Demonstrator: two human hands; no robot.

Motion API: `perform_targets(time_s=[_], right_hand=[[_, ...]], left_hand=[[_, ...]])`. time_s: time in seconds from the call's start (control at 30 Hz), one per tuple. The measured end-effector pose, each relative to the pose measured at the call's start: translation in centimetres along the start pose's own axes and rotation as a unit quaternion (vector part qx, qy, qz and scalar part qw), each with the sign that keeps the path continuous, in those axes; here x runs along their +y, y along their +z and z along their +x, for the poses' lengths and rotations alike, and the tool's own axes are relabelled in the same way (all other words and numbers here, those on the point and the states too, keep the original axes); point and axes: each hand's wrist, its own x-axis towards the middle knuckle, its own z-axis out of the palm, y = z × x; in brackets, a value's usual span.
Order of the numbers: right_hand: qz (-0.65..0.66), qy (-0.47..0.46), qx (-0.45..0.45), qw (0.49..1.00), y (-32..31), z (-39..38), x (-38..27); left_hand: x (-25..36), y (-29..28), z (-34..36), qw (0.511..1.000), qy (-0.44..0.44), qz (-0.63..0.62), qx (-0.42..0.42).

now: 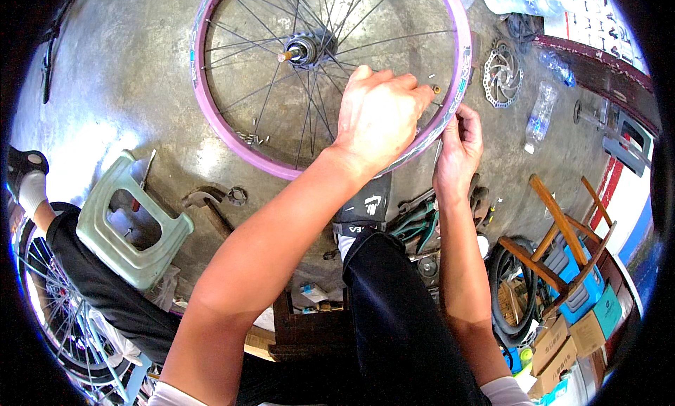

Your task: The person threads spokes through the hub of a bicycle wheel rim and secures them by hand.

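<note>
A bicycle wheel with a purple rim [209, 111] and thin black spokes spreads in front of me, its hub [304, 51] showing a rusty axle end. My left hand [380, 118] reaches over the rim's near right part with fingers curled closed. A small round brass-coloured piece [436, 89] shows by its fingertips; what the fingers grip is mostly hidden. On the outer side of the rim, my right hand [460, 149] pinches the edge between thumb and fingers. Several small silvery spoke nipples [252, 137] lie on the floor inside the rim.
A pale green stool [98, 216] stands at left, beside another person's leg [98, 272]. Pliers [420, 227] and other tools lie near my shoe [365, 202]. At right are a brake disc [503, 75], a plastic bottle [540, 118], a wooden stool [562, 223] and cardboard boxes [555, 357].
</note>
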Motion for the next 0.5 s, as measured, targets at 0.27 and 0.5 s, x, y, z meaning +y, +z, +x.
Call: perform_targets(time_s=[0.27,0.5], right_hand=[[-0.007,0.004,0.002,1.000,0.17,-0.17,-0.37],[-0.005,0.000,-0.003,1.000,0.27,-0.07,-0.12]], left_hand=[[0.20,-0.31,0.11,1.000,-0.002,0.010,-0.016],[0.13,-0.04,0.03,1.000,0.000,0.013,-0.009]])
